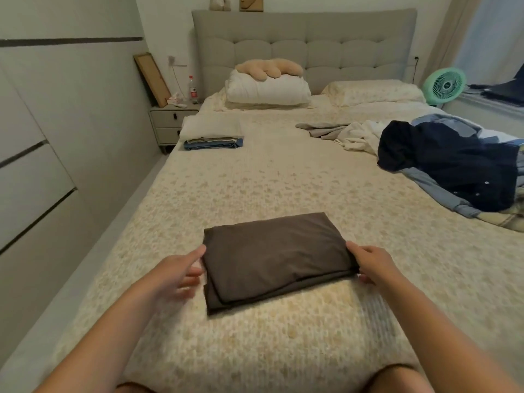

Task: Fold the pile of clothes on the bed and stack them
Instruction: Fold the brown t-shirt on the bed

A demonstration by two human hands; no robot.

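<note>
A grey tufted headboard [304, 43] backs the scene, with a folded white duvet [268, 90] before it and a beige plush toy [269, 68] lying on top. A floral pillow [374, 92] sits to the right. On the nightstand [170, 120] at left stand a red-labelled bottle [193, 89] and a tissue pack [173, 99] — a wooden frame [151, 79] leans on the wall behind. A mint-green fan [444, 85] stands far right.

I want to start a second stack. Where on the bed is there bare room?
The widest bare stretch of bed lies between the folded brown cloth and the pillows, right of the folded stack. The right side is crowded with the unfolded pile.
</note>
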